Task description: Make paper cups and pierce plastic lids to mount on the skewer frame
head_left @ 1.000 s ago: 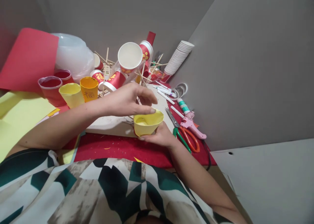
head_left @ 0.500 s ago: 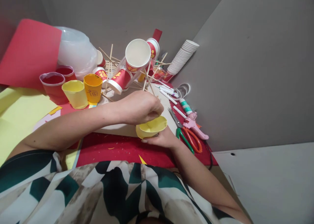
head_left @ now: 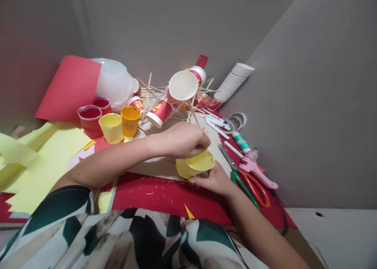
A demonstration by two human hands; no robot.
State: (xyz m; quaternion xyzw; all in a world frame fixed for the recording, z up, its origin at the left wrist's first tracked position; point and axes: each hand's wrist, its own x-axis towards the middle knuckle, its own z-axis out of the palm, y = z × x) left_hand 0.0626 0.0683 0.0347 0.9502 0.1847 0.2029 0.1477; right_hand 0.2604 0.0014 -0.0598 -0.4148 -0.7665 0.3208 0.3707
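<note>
My right hand [head_left: 216, 178] cradles a small yellow paper cup [head_left: 196, 163] from below and behind, fingers wrapped round its base. My left hand [head_left: 184, 140] reaches across from the left and sits curled over the cup's near rim, fingertips pinched against the edge. The cup tilts slightly, with its yellow inside showing. Both hands hover just above a pale board [head_left: 153, 165] on red paper [head_left: 159, 196].
Red, yellow and orange cups [head_left: 113, 127] stand at the left. Behind are red printed cups with wooden sticks [head_left: 173, 100], a clear plastic bowl [head_left: 114, 80] and a white cup stack [head_left: 235, 80]. Scissors [head_left: 247, 178], a pink tool [head_left: 256, 169] and pens [head_left: 216, 121] lie right.
My left hand went from open fingers above the cup to a curled pinch on its rim. The cup sank lower and tilted. The view shifted, so everything sits further right and lower.
</note>
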